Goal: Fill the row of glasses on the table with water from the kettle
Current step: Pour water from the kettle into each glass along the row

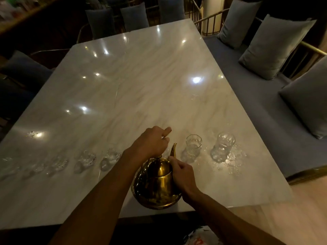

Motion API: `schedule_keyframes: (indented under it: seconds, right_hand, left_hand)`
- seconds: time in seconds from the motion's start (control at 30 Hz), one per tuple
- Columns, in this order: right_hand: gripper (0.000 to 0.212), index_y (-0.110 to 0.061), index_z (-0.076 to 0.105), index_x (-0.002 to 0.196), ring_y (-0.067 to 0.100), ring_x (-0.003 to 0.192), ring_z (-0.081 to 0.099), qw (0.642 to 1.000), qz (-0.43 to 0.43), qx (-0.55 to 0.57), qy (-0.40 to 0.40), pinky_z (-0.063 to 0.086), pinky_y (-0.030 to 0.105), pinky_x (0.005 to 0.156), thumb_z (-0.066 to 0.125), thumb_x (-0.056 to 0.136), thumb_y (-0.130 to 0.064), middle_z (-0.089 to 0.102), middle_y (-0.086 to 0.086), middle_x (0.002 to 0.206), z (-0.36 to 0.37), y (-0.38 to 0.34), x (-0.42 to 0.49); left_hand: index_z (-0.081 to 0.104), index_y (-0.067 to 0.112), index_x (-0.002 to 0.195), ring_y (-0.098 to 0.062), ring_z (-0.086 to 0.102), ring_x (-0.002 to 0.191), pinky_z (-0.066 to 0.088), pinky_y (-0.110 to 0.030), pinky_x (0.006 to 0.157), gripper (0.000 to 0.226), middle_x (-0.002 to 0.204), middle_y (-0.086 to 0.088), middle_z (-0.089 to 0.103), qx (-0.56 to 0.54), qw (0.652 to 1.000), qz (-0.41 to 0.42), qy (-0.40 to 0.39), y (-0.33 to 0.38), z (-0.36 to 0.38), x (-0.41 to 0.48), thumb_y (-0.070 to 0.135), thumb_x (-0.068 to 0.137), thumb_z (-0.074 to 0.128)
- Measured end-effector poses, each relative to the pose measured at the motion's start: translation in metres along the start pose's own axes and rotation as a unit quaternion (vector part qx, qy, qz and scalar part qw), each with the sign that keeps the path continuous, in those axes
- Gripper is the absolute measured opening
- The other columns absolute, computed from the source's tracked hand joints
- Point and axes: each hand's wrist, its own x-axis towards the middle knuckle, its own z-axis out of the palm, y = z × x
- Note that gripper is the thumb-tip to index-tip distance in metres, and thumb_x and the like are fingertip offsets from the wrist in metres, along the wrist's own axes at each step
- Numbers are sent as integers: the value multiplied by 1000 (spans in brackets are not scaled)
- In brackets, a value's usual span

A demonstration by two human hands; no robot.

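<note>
— Looking down from your head camera, what do you have in front of you?

— You stand at the near edge of a marble table (141, 76) with a brass kettle (155, 188) just before you. Your right hand (184, 175) curls around its handle side, fingers pressed together in a wrap, and its thumb rests near the base of the spout (173, 150). That grip looks meant to carry the weight and steer the tilt.

— And your left?

— Your left hand (152, 142) hovers over the lid, fingers bent and loosely bunched, forefinger stretched forward. Whether it pinches the lid knob you cannot tell — the hand hides it. Probably it steadies the lid so it stays seated as you tip.

— Where are the glasses?

— They run in a row across the near part of the table. Two stand clear to the right of the spout: a near glass (193, 147) just beside it and a far-right glass (223, 146). More glasses (85, 160) blur away to the left; their fill level is not readable. The spout points between your hands toward the row, so pouring seems to be in hand. Droplets glint around the right glasses — mind the wet marble.
</note>
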Motion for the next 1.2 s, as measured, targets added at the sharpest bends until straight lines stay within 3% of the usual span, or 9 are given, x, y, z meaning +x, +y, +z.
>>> schedule_keyframes:
  seconds: [0.23, 0.4, 0.63, 0.77, 0.9, 1.2]
  right_hand:
    - [37, -27, 79, 76, 15, 87, 73, 999, 19, 30, -22, 55, 28, 79, 55, 102, -36, 79, 0, 83, -40, -7, 14]
    - [38, -20, 82, 82, 19, 89, 74, 997, 56, 17, -45, 57, 37, 87, 55, 102, -38, 79, 4, 85, -70, -10, 37]
    - [43, -8, 79, 82, 18, 79, 69, 988, 105, 19, -109, 55, 34, 78, 55, 102, -37, 76, 12, 83, -97, -14, 57]
    - [42, -15, 72, 69, 15, 72, 63, 982, 128, 29, -137, 50, 30, 71, 56, 101, -35, 67, 3, 70, -106, -18, 64]
    - [42, -17, 69, 65, 15, 70, 62, 978, 147, 24, -147, 48, 31, 70, 56, 100, -36, 66, 4, 69, -111, -21, 71]
    - [39, -5, 76, 85, 18, 72, 63, 969, 178, 26, -169, 50, 33, 70, 56, 100, -35, 67, 10, 76, -116, -25, 84]
  left_hand:
    - [40, 34, 141, -24, 54, 120, 43, -28, 88, 45, 142, -9, 48, 17, 1000, -16, -19, 37, 17, 24, 30, 97, 47]
    - [42, 33, 140, -22, 58, 113, 42, -25, 80, 46, 140, -8, 50, 12, 997, -65, -34, 60, 30, 49, 33, 95, 48]
    - [42, 32, 140, -25, 58, 113, 44, -31, 89, 46, 138, -11, 52, 21, 989, -126, -67, 81, 37, 73, 31, 95, 49]
    - [45, 31, 139, -24, 57, 114, 45, -33, 93, 45, 139, -10, 51, 22, 984, -158, -82, 85, 40, 84, 31, 94, 50]
    - [46, 29, 138, -23, 60, 109, 46, -33, 91, 46, 139, -11, 51, 24, 980, -177, -86, 89, 40, 92, 30, 93, 51]
    - [52, 20, 134, -23, 63, 92, 53, -36, 82, 44, 128, -14, 59, 29, 973, -212, -84, 96, 41, 104, 31, 92, 53]
